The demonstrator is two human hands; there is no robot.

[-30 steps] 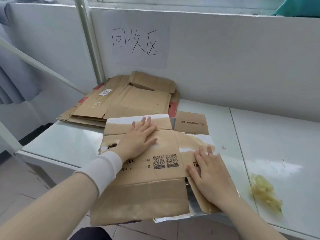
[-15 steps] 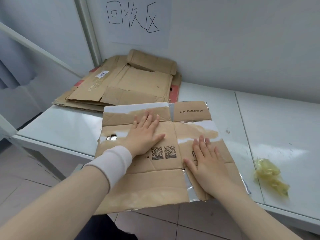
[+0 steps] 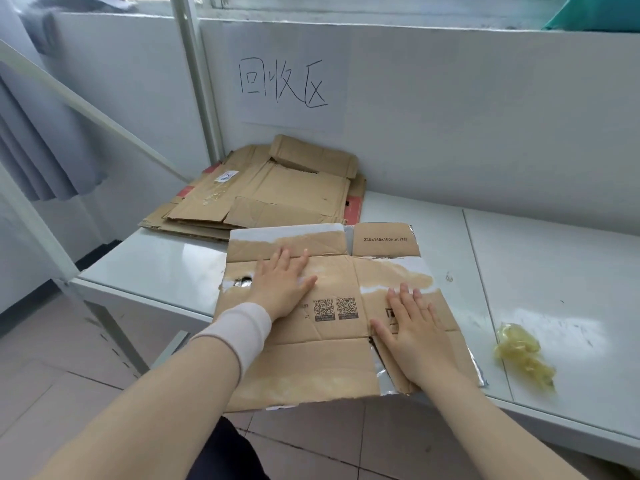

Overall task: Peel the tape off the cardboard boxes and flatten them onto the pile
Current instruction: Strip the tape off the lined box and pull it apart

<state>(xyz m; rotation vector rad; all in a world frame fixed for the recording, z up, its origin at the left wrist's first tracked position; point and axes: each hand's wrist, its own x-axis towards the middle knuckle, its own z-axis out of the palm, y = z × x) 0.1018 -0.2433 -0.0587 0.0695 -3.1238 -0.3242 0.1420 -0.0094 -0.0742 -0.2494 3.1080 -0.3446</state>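
The left hand [image 3: 282, 285] lies palm down with its fingers straight and together, pressing on the flattened box [image 3: 332, 344]. A pale wristband [image 3: 242, 329] wraps the wrist behind it. The right hand [image 3: 414, 332] is also flat, fingers spread a little, pressing the right part of the same box. Neither hand grasps anything.

The box lies opened out on the near edge of the white table [image 3: 156, 265], its near flap hanging over the edge. Two printed square codes [image 3: 334, 308] sit between the hands, and silvery lining shows along its torn edges. Just behind it, touching its far edge or nearly so, the pile [image 3: 273, 195] of flattened cardboard rests against the wall. To the right, well apart from the box, lies a crumpled wad of yellowish tape [image 3: 523, 356]. A handwritten sign [image 3: 282, 83] hangs on the wall above the pile.
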